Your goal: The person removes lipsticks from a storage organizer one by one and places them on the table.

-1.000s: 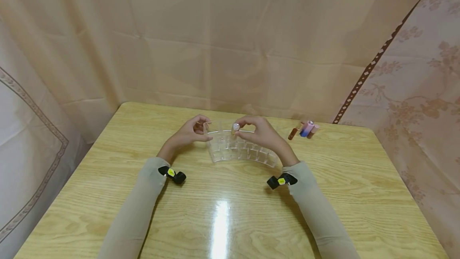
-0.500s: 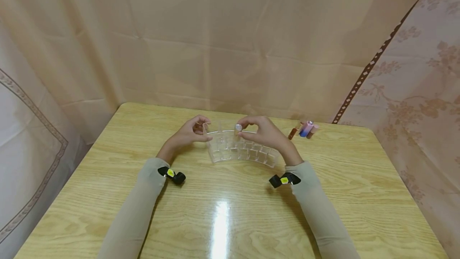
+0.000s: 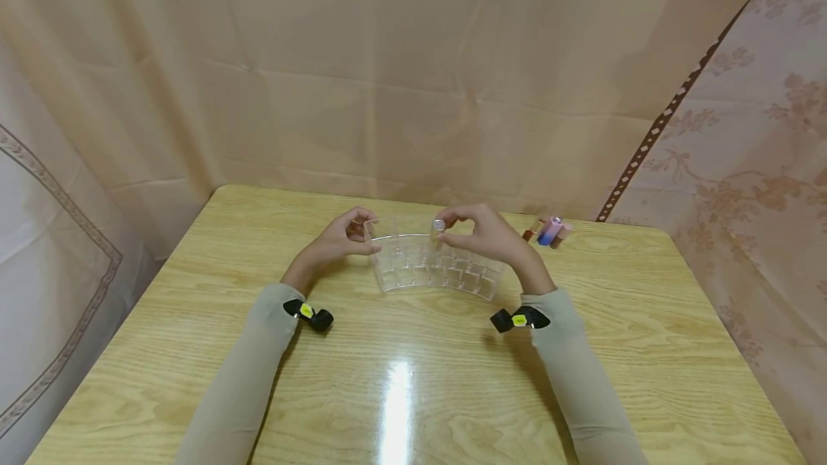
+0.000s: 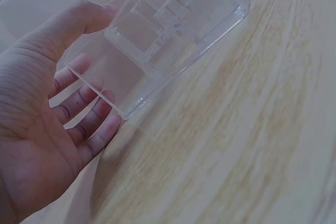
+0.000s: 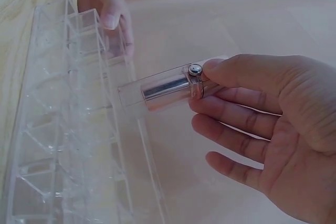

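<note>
A clear acrylic lipstick organizer (image 3: 413, 275) with stepped rows of compartments stands on the table. My left hand (image 3: 342, 235) holds its left end, the thumb in front and the fingers (image 4: 100, 116) against the side panel. Between thumb and fingertips, my right hand (image 3: 487, 235) pinches a lipstick (image 5: 165, 92) by one end. The lipstick is a shiny metallic tube in a clear casing with a round silver stud. It is at the organizer's back row, near the middle. Whether its lower end is inside a compartment I cannot tell.
Right of the organizer lie several more lip tubes: a pink-and-blue one (image 3: 550, 230), a pinkish-brown one (image 3: 562, 236) and a dark red one (image 3: 528, 235), partly behind my right hand. A beige curtain (image 3: 413, 92) hangs behind the wooden table (image 3: 336, 379).
My right hand has shifted to the right along the organizer's back row, carrying the lipstick with it. My left hand and the organizer have stayed in place.
</note>
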Demonstrator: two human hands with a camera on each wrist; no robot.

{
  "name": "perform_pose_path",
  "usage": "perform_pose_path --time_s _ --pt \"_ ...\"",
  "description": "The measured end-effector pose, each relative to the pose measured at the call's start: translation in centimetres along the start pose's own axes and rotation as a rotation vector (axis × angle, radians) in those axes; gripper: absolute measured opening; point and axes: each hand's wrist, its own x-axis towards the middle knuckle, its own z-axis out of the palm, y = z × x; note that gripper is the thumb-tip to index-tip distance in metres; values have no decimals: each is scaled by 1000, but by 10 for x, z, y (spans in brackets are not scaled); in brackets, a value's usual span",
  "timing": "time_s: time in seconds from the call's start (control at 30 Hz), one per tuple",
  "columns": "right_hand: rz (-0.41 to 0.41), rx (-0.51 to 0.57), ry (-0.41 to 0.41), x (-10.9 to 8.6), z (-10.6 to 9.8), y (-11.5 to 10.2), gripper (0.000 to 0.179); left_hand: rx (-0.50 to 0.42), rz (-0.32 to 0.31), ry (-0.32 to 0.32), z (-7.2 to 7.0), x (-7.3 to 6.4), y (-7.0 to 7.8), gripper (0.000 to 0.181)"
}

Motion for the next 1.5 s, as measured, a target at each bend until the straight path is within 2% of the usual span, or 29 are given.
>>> perform_pose_path --time_s 0.77,1.1,1.27,1.5 --pt "17 -24 53 -6 -21 3 26 14 -5 4 -2 1 -2 56" --pt "34 -32 76 -13 -31 5 25 -10 -15 -5 0 1 -4 56" --pt "56 -36 87 -17 -37 7 24 3 10 -5 1 3 -5 56" --pt "100 -52 98 -22 -48 8 25 8 4 -9 1 6 -8 56"
